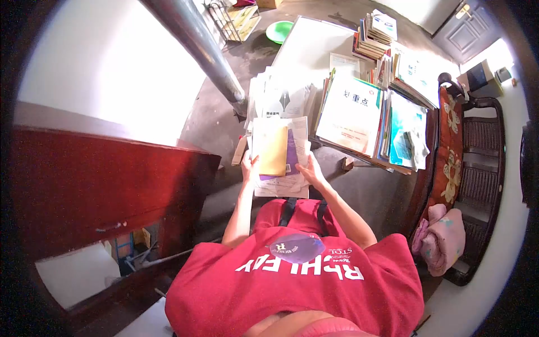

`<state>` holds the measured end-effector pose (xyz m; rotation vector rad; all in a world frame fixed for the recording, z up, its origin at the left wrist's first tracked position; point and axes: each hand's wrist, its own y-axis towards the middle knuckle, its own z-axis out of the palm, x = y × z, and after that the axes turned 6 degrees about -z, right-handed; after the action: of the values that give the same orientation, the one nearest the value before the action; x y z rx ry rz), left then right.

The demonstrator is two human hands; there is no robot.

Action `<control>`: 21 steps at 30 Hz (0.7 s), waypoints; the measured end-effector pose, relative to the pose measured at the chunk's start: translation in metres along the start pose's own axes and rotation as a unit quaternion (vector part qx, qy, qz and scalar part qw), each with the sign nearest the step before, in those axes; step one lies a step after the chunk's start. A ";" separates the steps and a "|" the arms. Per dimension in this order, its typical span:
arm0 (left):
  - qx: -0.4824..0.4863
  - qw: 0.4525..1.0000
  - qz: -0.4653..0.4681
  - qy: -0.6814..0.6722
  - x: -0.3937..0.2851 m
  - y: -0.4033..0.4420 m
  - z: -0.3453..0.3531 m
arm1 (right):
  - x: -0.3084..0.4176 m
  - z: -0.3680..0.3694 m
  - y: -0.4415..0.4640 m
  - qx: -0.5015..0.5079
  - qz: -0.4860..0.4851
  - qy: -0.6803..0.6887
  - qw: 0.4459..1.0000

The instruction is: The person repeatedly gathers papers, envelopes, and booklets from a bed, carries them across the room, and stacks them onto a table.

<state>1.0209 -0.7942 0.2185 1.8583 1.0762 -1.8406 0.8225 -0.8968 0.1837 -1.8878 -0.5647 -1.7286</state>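
Between my two hands is a stack of papers [281, 188], held above my lap. A yellow booklet [273, 149] lies on the stack, partly covering a purple booklet [292, 150]. My left hand [250, 167] is closed on the stack's left edge, and my right hand [307, 168] grips the right edge. Just beyond the held stack, white booklets [281, 101] with a pen-nib picture rest at the table's near left corner; their lower part is hidden. To the right of my right hand, a white-covered book [351, 115] tops a pile.
The white table [320, 42] carries several book piles [373, 36] toward its right side. A metal pole [196, 50] slants down at the left. A red wooden cabinet [106, 185] stands left, a dark wooden bench [480, 163] right. A green basin [279, 32] sits beyond the table.
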 end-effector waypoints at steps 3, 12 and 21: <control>-0.012 0.998 0.013 0.052 -0.005 0.040 -0.008 | 0.011 0.014 0.022 -0.019 0.026 -0.082 0.996; -0.060 0.973 0.136 0.175 0.012 0.166 0.014 | 0.033 0.041 0.093 -0.133 0.033 -0.147 0.980; 0.029 0.983 0.117 0.136 -0.056 0.215 0.056 | 0.076 0.024 0.154 -0.206 0.091 -0.070 0.972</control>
<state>1.1345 -0.9926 0.2044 2.2131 0.8463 -1.5338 0.9442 -1.0054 0.2437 -2.2782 -0.0731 -1.6943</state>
